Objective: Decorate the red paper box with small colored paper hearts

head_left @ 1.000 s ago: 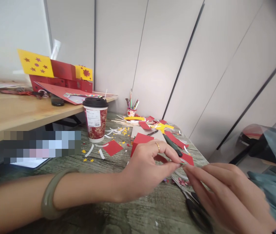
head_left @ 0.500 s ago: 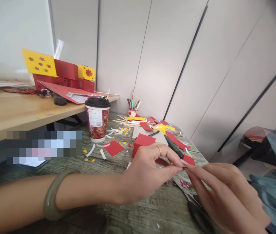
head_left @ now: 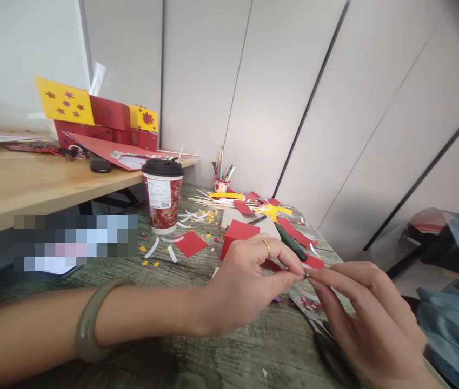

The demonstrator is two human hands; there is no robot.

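My left hand [head_left: 249, 281], with a gold ring and a green bangle on the wrist, pinches a tiny piece at its fingertips just above the table. My right hand [head_left: 359, 313] meets it fingertip to fingertip and pinches the same small piece [head_left: 306, 274], which is too small to name. Under the hands lie red paper pieces [head_left: 314, 262] and a patterned scrap [head_left: 308, 303]. Black scissors [head_left: 328, 354] lie on the table below my right hand.
A red paper coffee cup [head_left: 163, 197] with a black lid stands at the left. A red box [head_left: 239, 233], red and yellow scraps, white strips, a green pen [head_left: 290, 243], wooden sticks and a pencil cup [head_left: 221, 181] litter the table. A wooden shelf [head_left: 30, 189] holds paper crafts.
Both hands stay pinched together; my right hand has drawn slightly down and right, its fingers bending more. The view shifted a little.
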